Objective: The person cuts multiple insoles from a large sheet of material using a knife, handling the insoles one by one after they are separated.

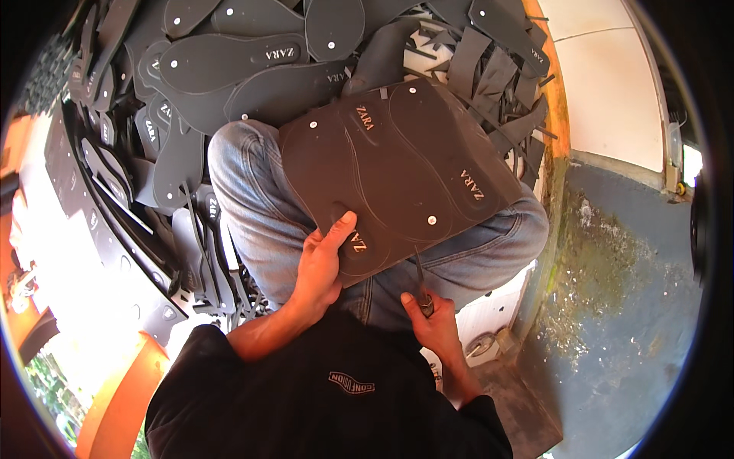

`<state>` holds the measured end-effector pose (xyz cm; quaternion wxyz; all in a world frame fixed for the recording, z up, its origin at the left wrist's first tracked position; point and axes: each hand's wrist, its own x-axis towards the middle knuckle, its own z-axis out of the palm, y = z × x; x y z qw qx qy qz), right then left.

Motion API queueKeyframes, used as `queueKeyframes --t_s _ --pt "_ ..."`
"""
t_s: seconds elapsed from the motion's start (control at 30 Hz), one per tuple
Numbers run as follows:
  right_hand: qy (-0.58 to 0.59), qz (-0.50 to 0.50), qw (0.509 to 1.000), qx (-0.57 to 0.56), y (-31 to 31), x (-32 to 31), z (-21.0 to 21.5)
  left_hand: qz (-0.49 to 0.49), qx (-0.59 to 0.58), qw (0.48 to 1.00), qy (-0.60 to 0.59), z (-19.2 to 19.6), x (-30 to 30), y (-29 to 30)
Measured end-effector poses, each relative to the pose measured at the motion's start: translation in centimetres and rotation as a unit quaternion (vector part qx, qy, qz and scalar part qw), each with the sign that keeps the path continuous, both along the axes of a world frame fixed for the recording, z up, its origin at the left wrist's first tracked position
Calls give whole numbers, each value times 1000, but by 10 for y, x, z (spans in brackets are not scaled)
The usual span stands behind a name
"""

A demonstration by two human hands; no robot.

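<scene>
Head view is showing a dark rubber sheet lying across the person's lap, its near edge being pinched by the left hand; the right hand, just below that edge, is gripping a thin blade beside piled insole cutouts.

Left hand grips dark rubber sheet on lap; right hand holds thin blade at sheet's near edge; cut insoles piled beyond.

Dark brown sheet with pale printed lettering and white dots | cut insoles dark grey, white-dotted | jeans faded blue | shirt black | floor blue-grey, blotched | ledge orange
</scene>
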<state>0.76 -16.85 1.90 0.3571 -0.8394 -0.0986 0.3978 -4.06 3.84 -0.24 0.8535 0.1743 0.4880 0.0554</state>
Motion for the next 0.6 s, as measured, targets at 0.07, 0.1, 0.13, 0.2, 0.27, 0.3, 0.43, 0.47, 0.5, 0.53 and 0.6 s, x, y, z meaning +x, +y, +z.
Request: queueKeyframes --t_s 0.07,0.1,0.13,0.2,0.27,0.3,0.43,0.47,0.5,0.53,0.6 --pt "3 13 1000 -13 -3 -3 0 3 -3 1000 -2 1 -2 -4" --pt "0 21 1000 -19 -4 -4 -1 1 -6 1000 -7 1 -2 -3" --pt "-3 28 999 -25 -6 -5 -1 -2 -10 1000 -12 2 -1 -3" --pt "0 26 999 -42 -6 -4 0 -3 -7 1000 -4 2 -1 -4" --pt "1 23 999 -47 -5 -4 0 -6 -3 1000 4 3 -1 -3" --pt "-1 19 999 -46 -7 -5 -3 -9 -4 1000 8 3 -1 -3" --pt "-5 19 999 -51 -6 -5 -5 0 2 1000 22 5 3 -4" --pt "-13 23 998 -51 -4 -5 -6 -12 8 1000 17 5 2 -3" --pt "-19 27 998 -51 0 -4 -8 -24 15 1000 13 4 0 -1" --pt "-26 32 998 -50 3 -3 -10 -35 22 999 10 4 -1 0" --pt "-13 31 998 -61 6 -1 -12 -54 33 997 33 7 -1 0"
